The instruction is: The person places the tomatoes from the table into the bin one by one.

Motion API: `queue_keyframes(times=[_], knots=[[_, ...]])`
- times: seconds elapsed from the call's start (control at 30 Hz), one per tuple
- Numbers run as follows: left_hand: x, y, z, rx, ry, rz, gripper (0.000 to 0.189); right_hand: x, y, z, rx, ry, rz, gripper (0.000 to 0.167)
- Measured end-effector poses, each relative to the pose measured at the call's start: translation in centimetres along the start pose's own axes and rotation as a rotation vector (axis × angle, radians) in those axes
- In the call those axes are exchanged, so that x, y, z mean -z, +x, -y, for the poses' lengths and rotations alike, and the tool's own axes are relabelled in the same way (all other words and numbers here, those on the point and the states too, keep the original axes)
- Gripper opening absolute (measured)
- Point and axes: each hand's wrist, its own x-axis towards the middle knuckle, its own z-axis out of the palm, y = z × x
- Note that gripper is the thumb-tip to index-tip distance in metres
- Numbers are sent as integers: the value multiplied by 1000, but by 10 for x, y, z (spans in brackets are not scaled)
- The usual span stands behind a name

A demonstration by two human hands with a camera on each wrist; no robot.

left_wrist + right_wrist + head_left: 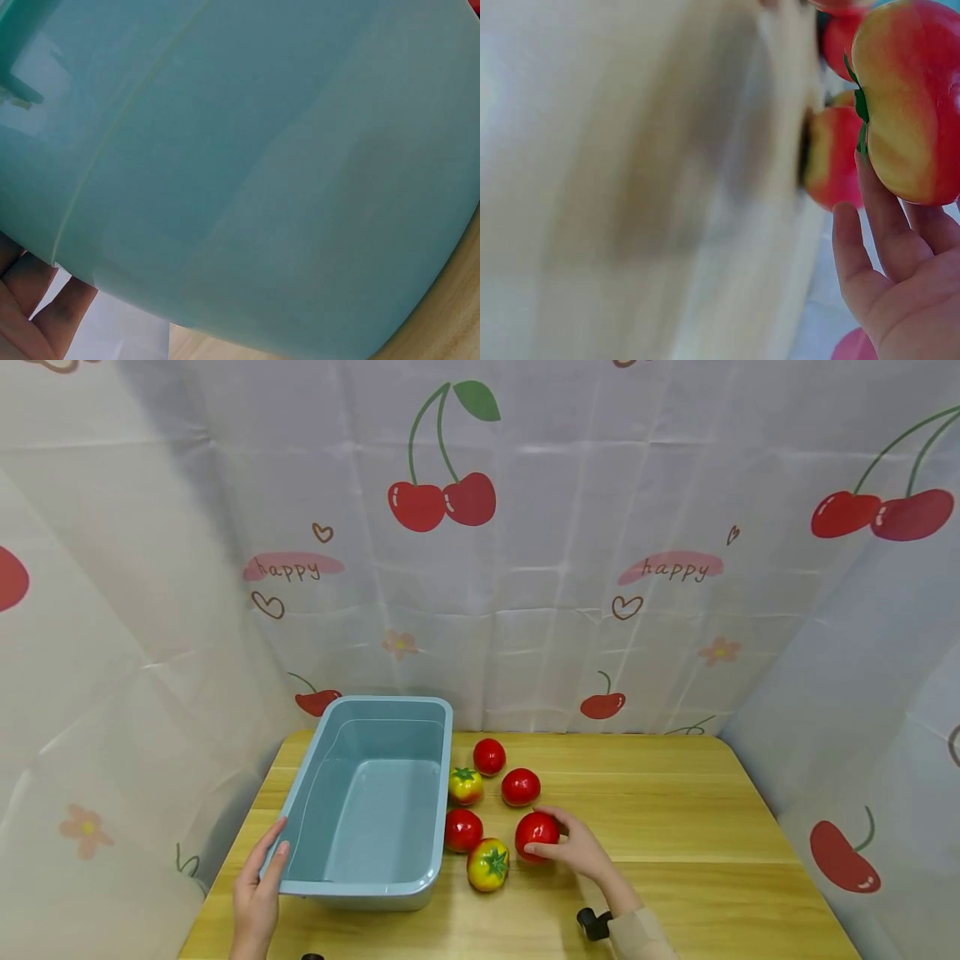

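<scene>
A light blue plastic basin (pixel 375 888) stands at the left of the table. My left hand (pixel 257 891) grips its near left corner, thumb over the rim and fingers outside; the left wrist view shows those fingertips (pixel 67 311) under the blue wall. My right hand (pixel 576 850) holds a shiny red tomato (pixel 534 833) between thumb and fingers, right of the basin. In the right wrist view the held tomato (pixel 907 105) shows a yellow-green underside with a green calyx, raised off the table. Its far side is hidden.
Beside the basin lie red tomatoes (pixel 489 757) and yellow-green ones with green calyxes (pixel 487 865). The wooden table (pixel 660 810) extends right. Behind it hangs a cherry-print cloth (pixel 540 635). A black strap piece (pixel 594 924) is at the right wrist.
</scene>
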Motion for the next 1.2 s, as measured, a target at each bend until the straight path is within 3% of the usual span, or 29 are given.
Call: queue_keyframes(times=[0.17, 0.63, 1.03, 1.2], knots=[[0, 0, 0, 7, 2, 4, 43, 10, 2, 13, 22, 32, -25, 66], [0, -1, -2, 29, 23, 10, 45, 30, 14, 61, 109, -21, -8, 65], [1, 0, -2, 74, 14, 25, 47, 18, 29, 107, 212, 16, 75, 64], [1, 0, -2, 54, 2, 28, 46, 7, 35, 119, 226, 39, 113, 64]])
